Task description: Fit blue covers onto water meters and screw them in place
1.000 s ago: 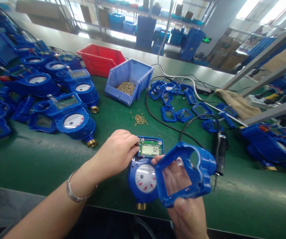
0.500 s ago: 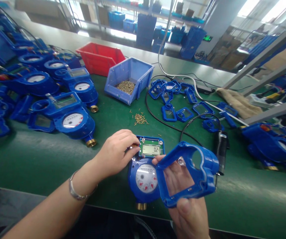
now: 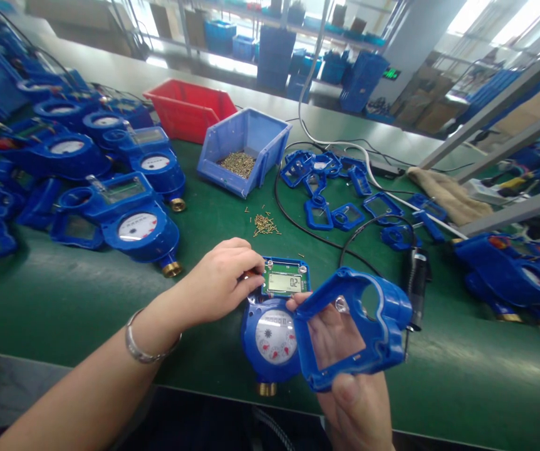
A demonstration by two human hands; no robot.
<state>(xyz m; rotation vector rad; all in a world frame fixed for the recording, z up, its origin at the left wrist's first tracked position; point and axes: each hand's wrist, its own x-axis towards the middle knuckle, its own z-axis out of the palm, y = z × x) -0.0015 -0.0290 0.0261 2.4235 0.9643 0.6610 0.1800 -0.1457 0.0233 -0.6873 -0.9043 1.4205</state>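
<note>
A blue water meter (image 3: 274,338) with a white dial and brass fitting lies in front of me. At its top a green circuit board with a small display (image 3: 284,283) reading 0.2 is uncovered. My left hand (image 3: 225,279) is closed at the board's left edge, its fingertips pinched near something orange-brown; what they grip is mostly hidden. My right hand (image 3: 359,401) holds a blue plastic meter cover (image 3: 383,326) tilted up beside the meter, thumb on the near edge and fingers behind its clear window.
Brass screws (image 3: 265,224) lie loose below a blue bin (image 3: 246,134) of screws; a red bin (image 3: 188,109) stands behind it. Several meters (image 3: 138,228) crowd the left. Blue covers (image 3: 319,213), cables and a black electric screwdriver (image 3: 418,288) lie right.
My left wrist has shifted slightly left and up while the fingers stay at the board's edge. The meter and the cover in my right hand look almost unchanged.
</note>
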